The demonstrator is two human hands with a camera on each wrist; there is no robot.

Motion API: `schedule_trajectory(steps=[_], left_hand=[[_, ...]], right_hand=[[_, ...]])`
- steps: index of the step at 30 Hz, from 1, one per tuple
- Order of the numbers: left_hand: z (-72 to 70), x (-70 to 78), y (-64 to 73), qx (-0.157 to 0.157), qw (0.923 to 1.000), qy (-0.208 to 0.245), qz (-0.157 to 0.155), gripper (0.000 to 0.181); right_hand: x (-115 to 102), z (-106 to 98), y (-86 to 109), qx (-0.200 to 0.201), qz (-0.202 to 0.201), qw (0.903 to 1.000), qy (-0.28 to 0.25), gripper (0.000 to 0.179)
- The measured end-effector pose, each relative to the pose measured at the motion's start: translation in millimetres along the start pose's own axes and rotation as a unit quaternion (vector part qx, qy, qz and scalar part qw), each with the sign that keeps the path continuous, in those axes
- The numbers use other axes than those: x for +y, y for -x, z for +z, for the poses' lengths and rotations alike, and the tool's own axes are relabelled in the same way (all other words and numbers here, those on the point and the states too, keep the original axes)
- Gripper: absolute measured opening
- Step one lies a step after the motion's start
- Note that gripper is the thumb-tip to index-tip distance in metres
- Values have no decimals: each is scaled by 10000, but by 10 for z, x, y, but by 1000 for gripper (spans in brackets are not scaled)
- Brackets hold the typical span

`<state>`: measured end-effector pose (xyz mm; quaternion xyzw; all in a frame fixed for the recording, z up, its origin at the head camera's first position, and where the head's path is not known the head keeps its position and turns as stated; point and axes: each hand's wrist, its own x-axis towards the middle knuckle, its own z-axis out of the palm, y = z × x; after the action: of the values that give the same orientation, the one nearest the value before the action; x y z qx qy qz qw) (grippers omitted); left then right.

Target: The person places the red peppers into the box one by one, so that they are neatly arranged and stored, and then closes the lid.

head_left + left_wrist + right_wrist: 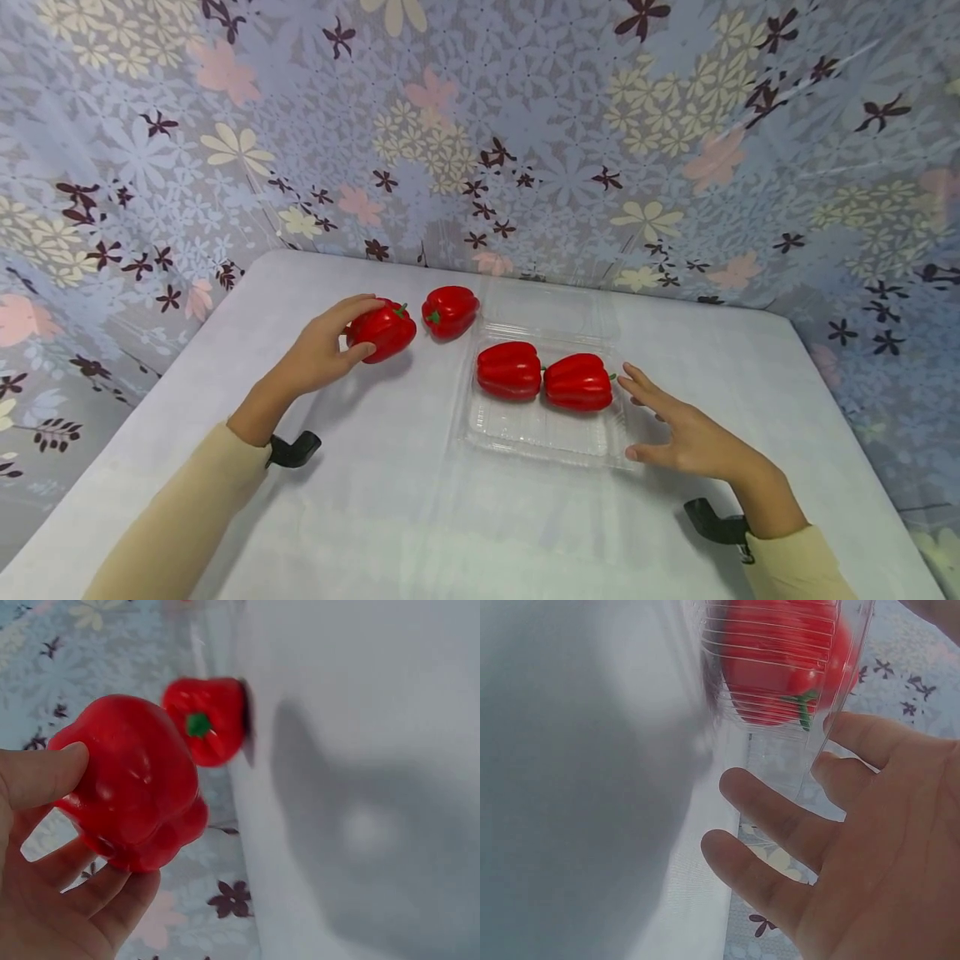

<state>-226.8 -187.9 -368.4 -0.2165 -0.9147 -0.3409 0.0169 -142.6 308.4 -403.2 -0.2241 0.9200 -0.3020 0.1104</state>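
My left hand (327,340) grips a red bell pepper (388,332) with a green stem, thumb on one side and fingers round the other. In the left wrist view that bell pepper (135,780) is held above the white surface, its shadow falling beside it. Two more red peppers (509,371) (578,382) lie side by side in a clear plastic clamshell box (525,437). At the box's right edge is my right hand (678,429), fingers spread and holding nothing. The right wrist view shows its fingertips close to the ribbed box wall (780,637).
Another red bell pepper (450,312) lies on the table just left of the box's raised clear lid (540,307). A white cloth covers the table (360,517). Behind it rises a flower-patterned backdrop (480,125).
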Motion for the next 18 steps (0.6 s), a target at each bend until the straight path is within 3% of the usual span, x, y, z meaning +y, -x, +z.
schedule_trajectory(steps=[11,18], left_hand=[[42,302,91,-93,9966,374,731,62],[100,448,99,-170,9948,337,948,62]], right_hand=[[-2,-22,-1,-62,-22,9999,-119,92],[-14,-15,4,-63,-67,9998,-153,92]])
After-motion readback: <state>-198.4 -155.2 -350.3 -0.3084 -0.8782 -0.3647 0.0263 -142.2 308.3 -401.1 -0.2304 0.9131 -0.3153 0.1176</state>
